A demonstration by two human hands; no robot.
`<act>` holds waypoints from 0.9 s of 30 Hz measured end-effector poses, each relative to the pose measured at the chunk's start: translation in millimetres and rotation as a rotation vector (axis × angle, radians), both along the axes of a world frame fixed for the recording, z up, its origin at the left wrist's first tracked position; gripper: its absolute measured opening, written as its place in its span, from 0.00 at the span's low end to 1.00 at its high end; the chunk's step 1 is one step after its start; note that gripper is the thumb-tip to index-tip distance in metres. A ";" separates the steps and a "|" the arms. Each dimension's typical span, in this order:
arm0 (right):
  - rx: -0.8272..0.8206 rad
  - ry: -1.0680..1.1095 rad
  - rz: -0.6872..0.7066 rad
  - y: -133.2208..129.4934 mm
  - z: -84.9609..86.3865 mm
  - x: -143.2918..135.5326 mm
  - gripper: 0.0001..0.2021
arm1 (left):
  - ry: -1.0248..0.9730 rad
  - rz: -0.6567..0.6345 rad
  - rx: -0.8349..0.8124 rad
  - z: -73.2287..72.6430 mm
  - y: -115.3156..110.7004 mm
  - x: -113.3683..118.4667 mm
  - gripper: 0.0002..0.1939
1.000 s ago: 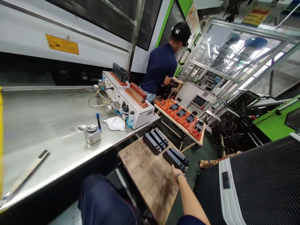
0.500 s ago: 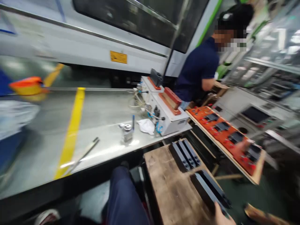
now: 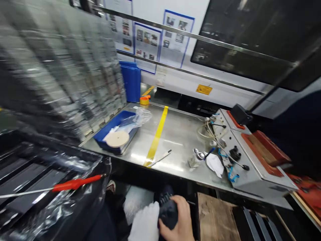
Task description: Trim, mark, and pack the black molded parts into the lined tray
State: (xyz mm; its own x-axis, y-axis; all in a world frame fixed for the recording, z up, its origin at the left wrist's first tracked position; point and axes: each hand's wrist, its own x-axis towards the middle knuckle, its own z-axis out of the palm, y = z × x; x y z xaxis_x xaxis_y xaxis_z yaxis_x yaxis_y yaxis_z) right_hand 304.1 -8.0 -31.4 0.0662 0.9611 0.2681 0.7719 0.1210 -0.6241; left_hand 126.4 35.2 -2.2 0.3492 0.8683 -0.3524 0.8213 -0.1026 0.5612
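Note:
Low in the middle of the view, a dark black part (image 3: 168,211) with a ribbed far end is between my hands. My right hand (image 3: 182,219), bare, wraps round its right side with the thumb bent across the near end. Against its left side presses my left hand (image 3: 145,222), in a white glove, its fingers partly hidden. The part's full length does not show. Right of my hands lies a wooden board (image 3: 215,217), with several long dark bars (image 3: 258,222) at its right side.
A metal bench (image 3: 175,134) bears a blue tray (image 3: 100,139), a thin brush-like tool (image 3: 160,158), a small metal container (image 3: 194,161), white cloth (image 3: 215,164) and a grey fixture box (image 3: 260,167). At left, a plastic-lined black crate (image 3: 95,180) holds dark bars beneath a red-handled tool (image 3: 75,184).
The view has swung left. My right hand has gone from a dark bar on the wooden board to the front of my body, holding a black part; my gloved left hand has come into view.

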 end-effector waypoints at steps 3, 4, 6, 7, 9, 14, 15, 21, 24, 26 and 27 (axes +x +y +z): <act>0.017 -0.064 0.346 80.2 17.0 -25.6 0.31 | -0.186 0.356 -0.117 22.0 13.4 -48.0 0.15; 0.023 -0.079 0.392 105.8 21.3 -27.1 0.21 | -0.366 0.476 -0.175 33.4 15.1 -67.3 0.16; 0.033 -0.108 0.409 153.8 23.1 -23.1 0.12 | -0.586 0.571 -0.193 59.5 14.0 -101.5 0.18; 0.034 -0.124 0.404 174.9 20.5 -19.7 0.13 | -0.611 0.596 -0.201 72.4 12.0 -114.5 0.17; 0.023 -0.155 0.405 207.7 10.6 -14.0 0.11 | -0.629 0.626 -0.203 94.1 7.6 -131.0 0.13; -0.035 -0.169 0.348 226.8 -6.5 -9.1 0.09 | -0.812 0.648 -0.227 114.1 2.4 -140.8 0.18; -0.055 -0.156 0.320 222.7 -5.9 -8.8 0.10 | -0.843 0.644 -0.229 113.6 2.4 -141.3 0.19; -0.219 0.041 0.212 161.6 20.3 -11.1 0.19 | -1.117 0.907 -0.402 88.5 4.6 -140.1 0.20; -0.295 0.166 0.255 118.3 41.1 -19.5 0.21 | -1.244 1.085 -0.430 60.4 1.2 -135.5 0.27; -0.345 0.244 0.297 93.4 54.7 -28.3 0.21 | -1.149 1.157 -0.273 36.3 -5.0 -135.8 0.25; -0.369 0.284 0.318 83.4 61.1 -33.2 0.21 | -1.091 1.185 -0.210 23.4 -9.1 -137.7 0.24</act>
State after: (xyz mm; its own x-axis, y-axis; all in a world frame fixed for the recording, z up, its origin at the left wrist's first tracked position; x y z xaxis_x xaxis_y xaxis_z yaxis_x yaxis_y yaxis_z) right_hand 270.9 75.4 29.7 -0.2212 0.9723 -0.0758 0.5291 0.0543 -0.8468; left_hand -11.3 26.1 21.3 -0.2943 0.7888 -0.5397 -0.3965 0.4130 0.8199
